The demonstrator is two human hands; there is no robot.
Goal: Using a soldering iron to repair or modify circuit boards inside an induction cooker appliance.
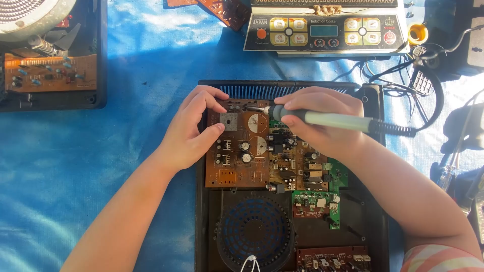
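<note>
Brown circuit board (242, 151), seated in far half of open black cooker housing (373, 216) on blue tarp (101, 166). Left hand (194, 128) curled over board's far-left corner, fingertips pressed to its edge. Right hand (322, 118) closed around pale green soldering iron (327, 120), tip touching board's far edge. Green circuit boards (322, 199) just right of brown board; round fan grille (255, 231) near. Cooker control panel (325, 31) far; second opened unit with orange board (50, 73) far left.

Iron tip (250, 107) behind fingers (214, 95)
</note>
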